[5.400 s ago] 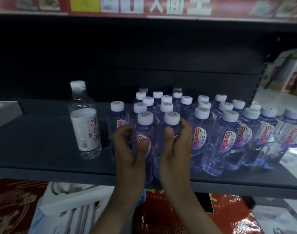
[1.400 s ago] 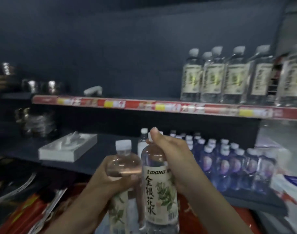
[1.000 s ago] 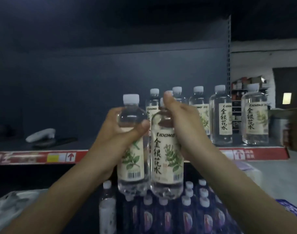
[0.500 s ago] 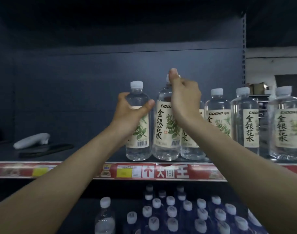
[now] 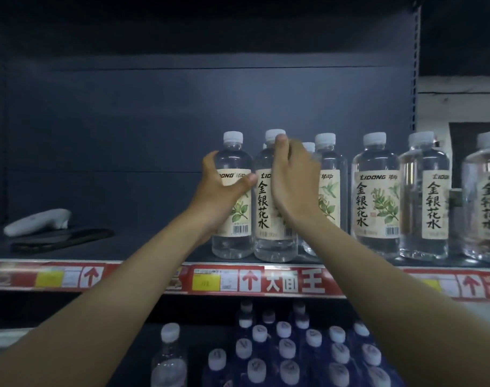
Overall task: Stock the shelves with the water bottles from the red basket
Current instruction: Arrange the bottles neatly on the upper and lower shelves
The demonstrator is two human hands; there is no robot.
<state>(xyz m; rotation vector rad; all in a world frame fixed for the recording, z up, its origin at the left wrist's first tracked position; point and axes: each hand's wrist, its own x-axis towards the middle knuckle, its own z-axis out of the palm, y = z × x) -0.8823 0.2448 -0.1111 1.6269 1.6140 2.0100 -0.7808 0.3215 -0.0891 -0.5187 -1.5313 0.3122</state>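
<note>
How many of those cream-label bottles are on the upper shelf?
7 cream-label bottles: one in the left hand, one in the right hand, one cap behind, four further right. Others may be hidden.

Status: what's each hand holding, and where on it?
Left hand grips the leftmost bottle around its shoulder and upper label. Right hand grips the second bottle along its upper body, up to the cap. Both stand on the shelf.

Leaf-label bottles (image 5: 376,191): at least 7
Blue bottles (image 5: 287,348): about 19 caps
Plain clear bottle (image 5: 169,358): 1
White handheld device (image 5: 37,223): 1
Flat black item (image 5: 62,240): 1
</note>
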